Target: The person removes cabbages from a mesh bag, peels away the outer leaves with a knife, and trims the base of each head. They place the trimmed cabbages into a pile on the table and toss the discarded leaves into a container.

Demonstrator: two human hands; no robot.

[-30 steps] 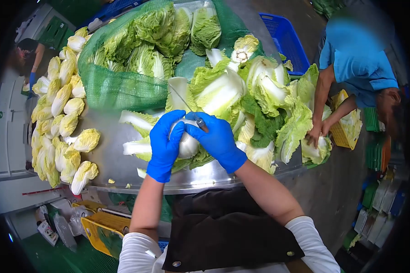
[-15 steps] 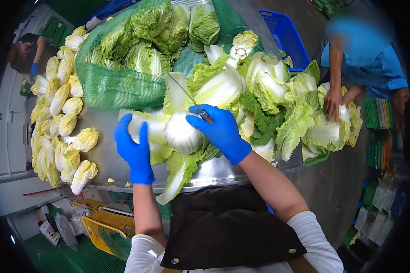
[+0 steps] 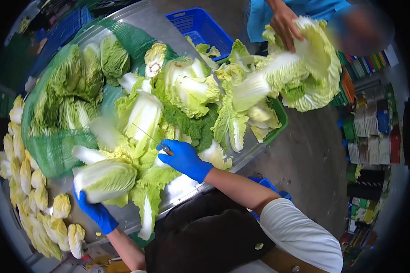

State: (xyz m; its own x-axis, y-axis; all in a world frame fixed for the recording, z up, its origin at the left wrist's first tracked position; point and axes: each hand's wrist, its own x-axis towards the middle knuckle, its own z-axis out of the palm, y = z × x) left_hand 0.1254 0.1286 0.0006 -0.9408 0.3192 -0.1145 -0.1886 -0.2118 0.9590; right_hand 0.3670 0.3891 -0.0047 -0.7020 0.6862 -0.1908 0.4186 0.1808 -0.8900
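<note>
My left hand (image 3: 95, 213), in a blue glove, is closed around the base end of a napa cabbage (image 3: 111, 178). That cabbage lies on its side, pale green with a white base, and its underside hides some of my fingers. In my gloved right hand (image 3: 187, 160) is a knife (image 3: 146, 133), its thin blade pointing up and left over loose leaves. Outer leaves (image 3: 146, 200) spread between my hands, one hanging at the table edge. Beyond the blade rests another cabbage (image 3: 143, 113) with broad white ribs.
A green mesh sack (image 3: 54, 152) holds several cabbages. Trimmed yellow cabbages (image 3: 25, 175) are piled at left on the metal table (image 3: 146, 20). Blue (image 3: 200, 29) and green (image 3: 280, 119) crates stand beyond its far edge. A co-worker's hand (image 3: 284, 22) holds large leaves (image 3: 312, 68).
The view has swung right. The cabbage has tipped from base-up onto its side, and my left hand has closed on it. The knife has moved off it. The co-worker has lifted leaves.
</note>
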